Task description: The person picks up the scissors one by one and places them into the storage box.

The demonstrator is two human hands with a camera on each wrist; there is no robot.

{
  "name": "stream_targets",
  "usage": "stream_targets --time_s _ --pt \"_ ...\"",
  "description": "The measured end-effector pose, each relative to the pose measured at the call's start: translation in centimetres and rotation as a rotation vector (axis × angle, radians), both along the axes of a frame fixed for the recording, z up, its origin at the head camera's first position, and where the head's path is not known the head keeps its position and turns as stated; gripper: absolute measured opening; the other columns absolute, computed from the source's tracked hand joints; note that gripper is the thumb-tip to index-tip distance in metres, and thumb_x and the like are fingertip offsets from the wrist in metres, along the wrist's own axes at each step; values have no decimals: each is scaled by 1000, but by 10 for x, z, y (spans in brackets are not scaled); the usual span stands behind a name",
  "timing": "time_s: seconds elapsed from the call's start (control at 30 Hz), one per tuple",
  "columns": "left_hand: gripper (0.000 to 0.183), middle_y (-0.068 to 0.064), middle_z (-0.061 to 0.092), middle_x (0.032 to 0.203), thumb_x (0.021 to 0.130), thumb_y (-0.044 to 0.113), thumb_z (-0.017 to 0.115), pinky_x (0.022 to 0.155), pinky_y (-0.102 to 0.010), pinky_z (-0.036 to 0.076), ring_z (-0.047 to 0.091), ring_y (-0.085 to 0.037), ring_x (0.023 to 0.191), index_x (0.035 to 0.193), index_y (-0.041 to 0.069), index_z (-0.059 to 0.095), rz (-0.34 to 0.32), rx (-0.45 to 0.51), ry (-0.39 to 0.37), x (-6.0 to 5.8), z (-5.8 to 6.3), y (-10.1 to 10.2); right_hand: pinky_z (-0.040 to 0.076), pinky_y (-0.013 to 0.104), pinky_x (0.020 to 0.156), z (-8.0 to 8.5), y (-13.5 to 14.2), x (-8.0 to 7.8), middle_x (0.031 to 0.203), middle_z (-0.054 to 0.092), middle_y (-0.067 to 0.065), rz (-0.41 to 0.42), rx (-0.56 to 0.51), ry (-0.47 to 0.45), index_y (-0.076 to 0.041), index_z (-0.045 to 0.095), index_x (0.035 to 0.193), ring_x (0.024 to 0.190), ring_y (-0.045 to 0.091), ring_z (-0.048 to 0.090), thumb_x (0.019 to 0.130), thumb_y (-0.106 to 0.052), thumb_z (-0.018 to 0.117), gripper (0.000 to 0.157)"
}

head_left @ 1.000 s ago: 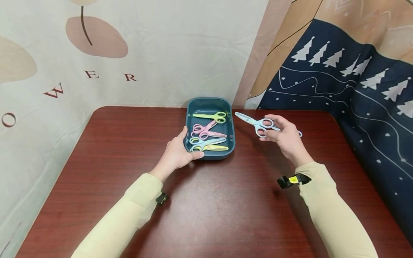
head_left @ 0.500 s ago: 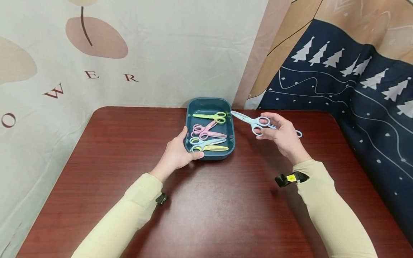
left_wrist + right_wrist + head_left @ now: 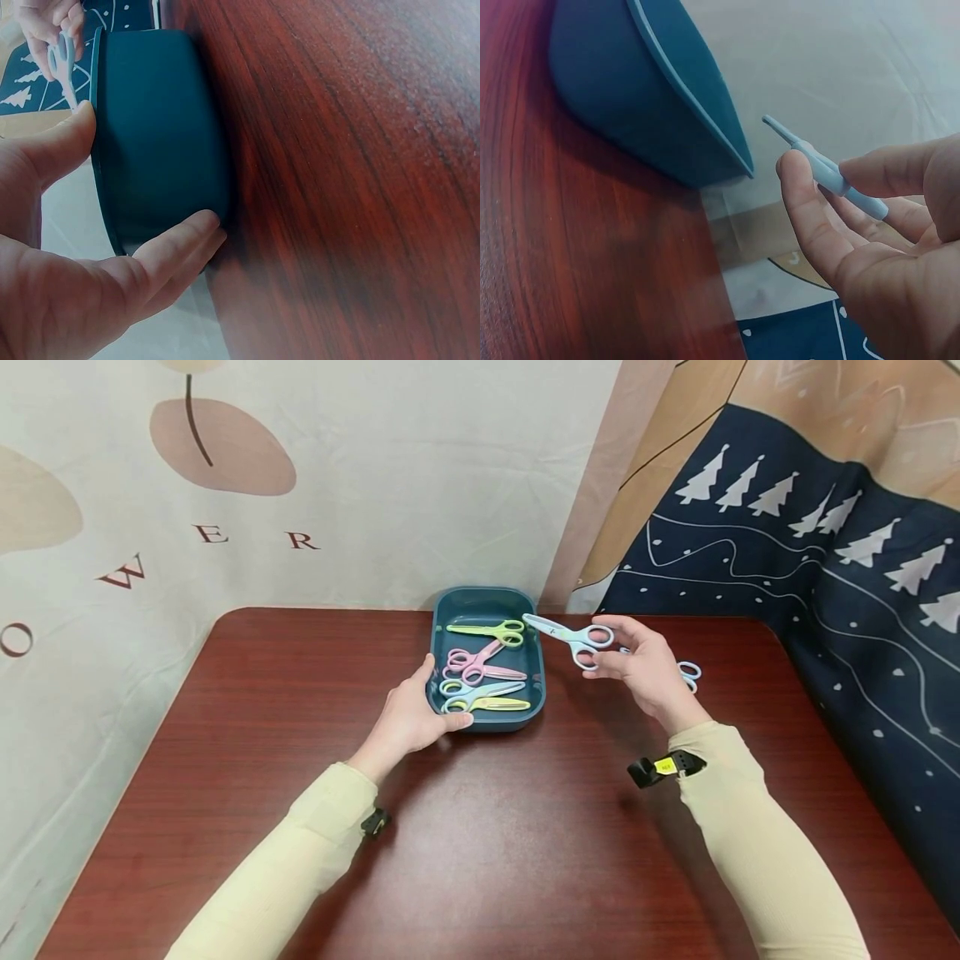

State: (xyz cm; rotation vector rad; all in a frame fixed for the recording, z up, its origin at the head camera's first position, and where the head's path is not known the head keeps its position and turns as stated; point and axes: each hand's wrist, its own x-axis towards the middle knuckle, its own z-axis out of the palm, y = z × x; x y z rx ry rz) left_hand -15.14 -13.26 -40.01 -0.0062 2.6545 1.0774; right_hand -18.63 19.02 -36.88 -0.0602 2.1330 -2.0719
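My right hand [image 3: 651,670] pinches light blue scissors [image 3: 572,639] at the handle loops, raised above the table beside the tray. Their blade points left, its tip over the right rim of a teal tray [image 3: 491,723]. Around that tray's front-left corner my left hand [image 3: 411,710] holds on. Its thumb [image 3: 64,146] is at the rim and its fingers lie against the outer wall. Inside the tray lie green scissors [image 3: 480,631], pink scissors [image 3: 472,672], blue scissors [image 3: 468,696] and yellow scissors [image 3: 510,704]. Another light blue pair [image 3: 690,672] sits behind my right hand, mostly hidden.
The dark red wooden table [image 3: 487,843] ends just behind the tray. A pale printed cloth [image 3: 390,485] hangs behind it, and a navy cloth with white trees [image 3: 735,552] hangs at the right. Each wrist wears a black strap [image 3: 667,767].
My right hand has moved left with the light blue scissors, bringing the blade tip over the tray's right rim. More of the scissors behind it now shows. My left hand has stayed on the tray.
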Motion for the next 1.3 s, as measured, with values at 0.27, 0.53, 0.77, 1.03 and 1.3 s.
stream_targets --time_s 0.27,0.53,0.77,1.03,1.3 --pt "114 -22 34 164 84 39 85 118 -54 35 37 -44 147 167 8 12 1 -2 3 1 0 -1 62 31 79 3 -9 -5 116 61 10 11 31 1 -3 51 145 87 14 76 97 11 59 50" --pt "114 -22 33 165 84 39 85 119 -54 35 37 -43 147 166 8 12 0 3 5 1 1 -2 62 31 78 5 -18 -11 116 61 12 23 31 3 0 49 146 86 15 76 97 12 58 51" --pt "114 -21 33 165 84 39 85 119 -55 35 36 -43 148 166 8 12 1 5 4 1 1 -2 62 31 77 8 -24 -14 114 61 11 34 24 -2 -1 51 144 85 16 76 97 12 58 49" --pt "114 -22 34 164 84 39 85 119 -53 35 37 -42 148 166 8 13 0 -1 8 0 -1 -1 62 31 79 13 -32 -18 120 58 14 50 59 -16 1 46 150 86 14 75 98 11 57 54" --pt "115 -21 34 164 83 39 86 119 -52 35 37 -42 148 166 9 13 2 3 14 0 -1 -1 62 31 80 13 -39 -24 128 56 18 54 89 -34 -2 47 151 87 14 75 98 9 59 56"
